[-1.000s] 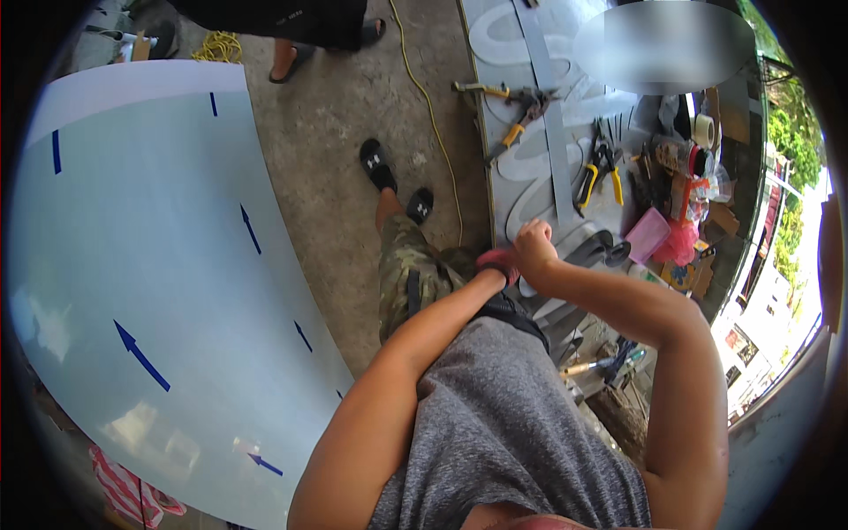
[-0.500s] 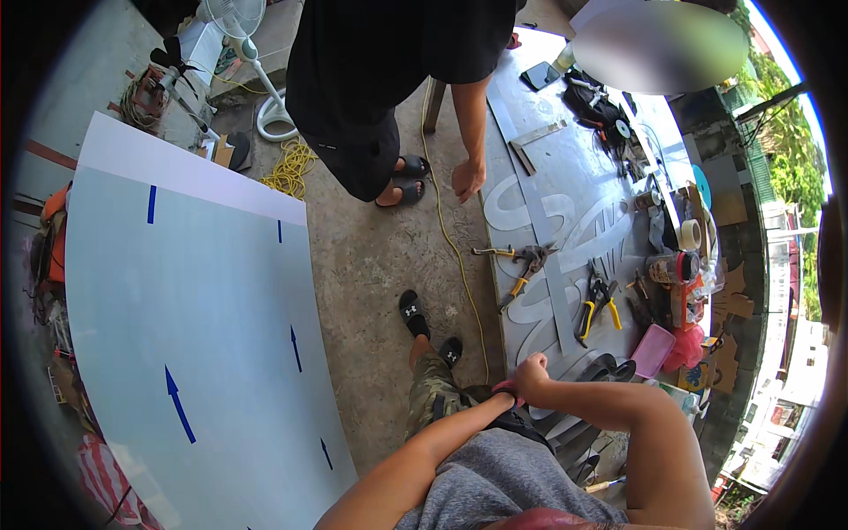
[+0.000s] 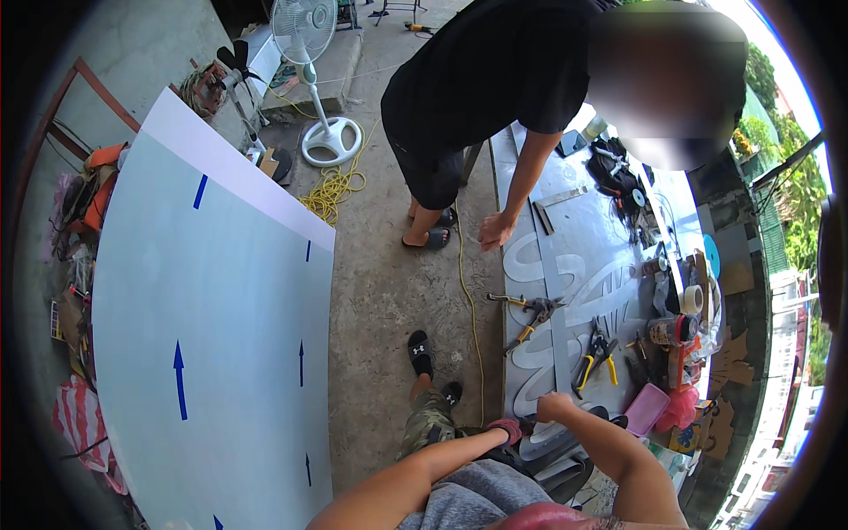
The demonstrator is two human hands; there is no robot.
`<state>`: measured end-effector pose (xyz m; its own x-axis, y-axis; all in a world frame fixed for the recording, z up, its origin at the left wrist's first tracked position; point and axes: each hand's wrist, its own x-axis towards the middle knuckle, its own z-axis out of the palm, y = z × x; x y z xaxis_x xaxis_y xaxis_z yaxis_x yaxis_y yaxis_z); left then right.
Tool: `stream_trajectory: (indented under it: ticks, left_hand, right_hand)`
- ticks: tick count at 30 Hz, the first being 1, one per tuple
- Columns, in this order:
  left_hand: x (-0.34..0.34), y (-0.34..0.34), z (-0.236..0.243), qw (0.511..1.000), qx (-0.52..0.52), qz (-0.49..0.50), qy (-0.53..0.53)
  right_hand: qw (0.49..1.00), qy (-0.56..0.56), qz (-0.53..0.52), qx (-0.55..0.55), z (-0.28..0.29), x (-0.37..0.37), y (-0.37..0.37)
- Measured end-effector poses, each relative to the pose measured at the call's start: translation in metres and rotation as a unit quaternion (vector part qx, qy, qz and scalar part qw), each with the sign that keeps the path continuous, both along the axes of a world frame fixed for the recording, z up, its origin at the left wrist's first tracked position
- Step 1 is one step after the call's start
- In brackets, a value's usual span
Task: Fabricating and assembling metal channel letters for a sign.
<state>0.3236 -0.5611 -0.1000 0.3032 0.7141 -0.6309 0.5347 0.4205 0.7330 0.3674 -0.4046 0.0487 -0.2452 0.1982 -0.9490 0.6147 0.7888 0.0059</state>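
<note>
My left hand, in a reddish glove-like covering, is at the near edge of the metal-topped table. Its fingers are mostly hidden. Just beyond it, my right hand is closed in a fist; whatever lies inside it cannot be seen. Grey curved strips lie under and beside both hands. Farther up the table are pale curved cut-out shapes, a long flat metal strip, yellow-handled snips and a second yellow-handled cutting tool.
A co-worker in black leans over the table's far end, one hand near its edge. To the left stands a large pale board with blue arrows. A fan and coiled yellow cord are behind. A pink tray sits right.
The view has shifted, so the scene sits farther right and lower. My hands, close together before, are now a little apart. The co-worker bends farther over the table.
</note>
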Motion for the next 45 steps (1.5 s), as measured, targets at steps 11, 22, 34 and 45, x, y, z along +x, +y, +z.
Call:
stream_trajectory:
  ticks: [11, 22, 34, 45]
  left_hand:
    - [0.014, 0.003, -0.014, 0.982, 0.156, 0.105, -0.002]
    - [0.015, 0.007, -0.014, 0.994, 0.056, -0.061, 0.067]
    - [-0.012, 0.005, 0.04, 0.999, -0.001, 0.007, 0.033]
    - [-0.014, 0.008, 0.041, 0.996, -0.067, 0.05, -0.025]
  right_hand:
    - [0.989, 0.008, 0.133, 0.063, 0.029, -0.036, -0.008]
    - [0.966, 0.031, 0.231, 0.111, 0.019, -0.044, -0.051]
    - [0.996, -0.065, 0.04, 0.051, 0.007, -0.022, 0.012]
    - [0.961, 0.068, 0.249, 0.1, 0.042, -0.052, -0.049]
